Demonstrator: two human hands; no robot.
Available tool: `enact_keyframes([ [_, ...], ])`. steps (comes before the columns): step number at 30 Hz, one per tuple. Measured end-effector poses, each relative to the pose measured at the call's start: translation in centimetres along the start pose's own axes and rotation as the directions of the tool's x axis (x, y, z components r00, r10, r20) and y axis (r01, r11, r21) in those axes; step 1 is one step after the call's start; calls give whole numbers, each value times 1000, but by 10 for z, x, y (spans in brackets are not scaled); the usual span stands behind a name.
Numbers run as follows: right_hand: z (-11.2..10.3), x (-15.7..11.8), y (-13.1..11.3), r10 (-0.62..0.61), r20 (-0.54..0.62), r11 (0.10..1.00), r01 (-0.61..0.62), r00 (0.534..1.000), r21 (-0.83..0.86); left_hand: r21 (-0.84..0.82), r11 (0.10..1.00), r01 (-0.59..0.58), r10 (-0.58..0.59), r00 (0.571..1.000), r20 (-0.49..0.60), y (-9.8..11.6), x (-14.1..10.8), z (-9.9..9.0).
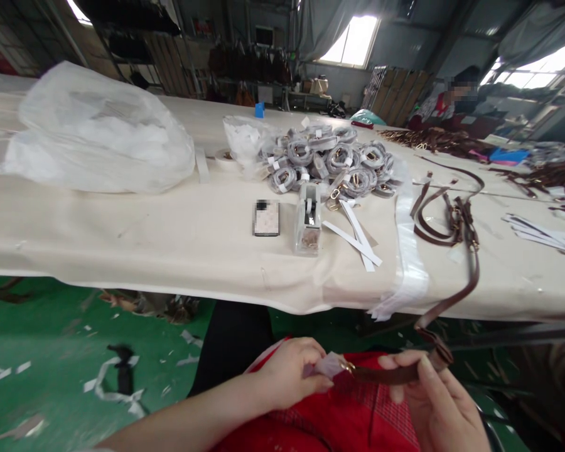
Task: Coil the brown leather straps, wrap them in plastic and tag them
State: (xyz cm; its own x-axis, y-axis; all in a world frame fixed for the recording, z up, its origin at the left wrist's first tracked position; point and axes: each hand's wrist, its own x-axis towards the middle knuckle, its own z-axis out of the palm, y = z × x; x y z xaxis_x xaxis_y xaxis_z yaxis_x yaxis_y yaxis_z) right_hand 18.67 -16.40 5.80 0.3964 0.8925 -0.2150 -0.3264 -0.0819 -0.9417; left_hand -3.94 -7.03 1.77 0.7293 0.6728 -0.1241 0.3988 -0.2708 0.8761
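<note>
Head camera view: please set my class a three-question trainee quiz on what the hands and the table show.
1. True or false: the right hand holds a brown strap.
2. What lies directly left of the tape dispenser on the table?
A. phone
B. scissors
C. cup
3. Fill in: the left hand pinches a pale wrapping at the strap's ____ end.

Key: 1 true; 2 A, the phone; 3 clasp.

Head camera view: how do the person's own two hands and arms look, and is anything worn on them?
Both are bare. The left hand and its forearm show no sleeve, glove, ring or watch. The right hand is also ungloved, with short plain nails; its wrist is cut off by the picture edge, so I cannot tell about a sleeve there.
</note>
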Motion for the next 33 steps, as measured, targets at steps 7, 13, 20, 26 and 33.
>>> enact_keyframes([
  [7,-5,2,-9,53,-55,998,-52,997,20,120,992,40,-49,996,68,-1,0,3],
  [13,-7,0,-9,58,-100,997,-53,993,53,322,945,48,-66,997,45,4,-1,3],
  [20,-9,2,0,92,42,995,-93,995,27,323,942,-94,72,994,80,7,-4,4],
  [26,-14,10,17,72,-11,995,-73,997,-66,-142,987,-77,92,990,103,9,-3,2],
  [33,-6,15,26,-38,56,941,55,998,-333,-268,962,-45,83,987,135,6,-1,7],
])
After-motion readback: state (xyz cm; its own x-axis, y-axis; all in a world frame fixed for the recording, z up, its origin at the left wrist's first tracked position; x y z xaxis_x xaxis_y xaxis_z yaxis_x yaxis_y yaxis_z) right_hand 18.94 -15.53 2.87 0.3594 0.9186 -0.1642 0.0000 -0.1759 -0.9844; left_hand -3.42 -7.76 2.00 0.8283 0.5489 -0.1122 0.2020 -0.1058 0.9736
